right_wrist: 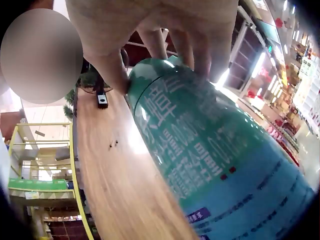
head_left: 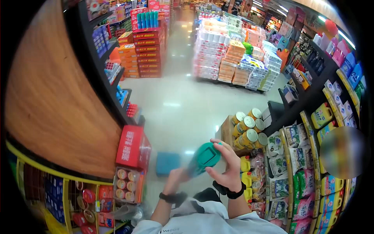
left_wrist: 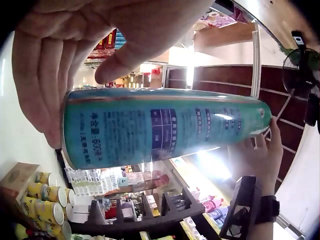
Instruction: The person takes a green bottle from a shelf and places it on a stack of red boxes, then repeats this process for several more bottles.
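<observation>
presently, right hand grip clamped on teal can near its top; left hand at base, grip cannot be told.

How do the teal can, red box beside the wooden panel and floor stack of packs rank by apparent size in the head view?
1. Floor stack of packs, despite being farthest
2. Red box
3. Teal can, seen nearly end-on
</observation>
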A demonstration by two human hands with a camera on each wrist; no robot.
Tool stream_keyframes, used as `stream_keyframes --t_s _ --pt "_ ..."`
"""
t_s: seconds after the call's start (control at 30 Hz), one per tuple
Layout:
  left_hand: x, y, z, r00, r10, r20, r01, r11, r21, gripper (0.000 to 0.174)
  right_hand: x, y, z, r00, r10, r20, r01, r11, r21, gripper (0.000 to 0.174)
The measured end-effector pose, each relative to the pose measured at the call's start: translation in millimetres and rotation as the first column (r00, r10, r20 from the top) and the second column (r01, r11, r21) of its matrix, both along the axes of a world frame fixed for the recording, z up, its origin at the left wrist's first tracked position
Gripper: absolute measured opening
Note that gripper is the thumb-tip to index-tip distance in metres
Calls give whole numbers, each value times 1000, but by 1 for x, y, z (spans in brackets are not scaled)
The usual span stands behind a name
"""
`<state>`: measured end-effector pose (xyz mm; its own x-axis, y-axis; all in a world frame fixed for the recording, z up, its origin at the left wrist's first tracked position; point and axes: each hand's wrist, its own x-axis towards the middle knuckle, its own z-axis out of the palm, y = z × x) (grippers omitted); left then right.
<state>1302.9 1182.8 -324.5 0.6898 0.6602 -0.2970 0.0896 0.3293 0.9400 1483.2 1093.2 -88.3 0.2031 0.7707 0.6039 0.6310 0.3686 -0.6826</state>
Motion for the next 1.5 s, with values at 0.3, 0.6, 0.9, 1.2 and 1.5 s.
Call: stream_keyframes --t_s 0.3,0.6,0.9,1.2,1.5 --pt "150 103 29 999 -38 10 37 997 74 36 161 119 -2 997 64 -38 -63 997 36 65" --pt "277 188 85 995 82 -47 -84 995 -52 41 285 221 15 980 177 -91 -173 984 50 63" --pt "343 319 59 971 216 101 -212 976 -52 22 341 355 7 978 208 -28 -207 978 37 63" --pt "370 510 72 930 348 114 -316 920 -233 28 363 545 27 966 251 56 -252 967 25 64" --pt "357 653 34 907 382 174 -337 910 -241 44 371 702 30 958 286 -29 -285 958 35 63"
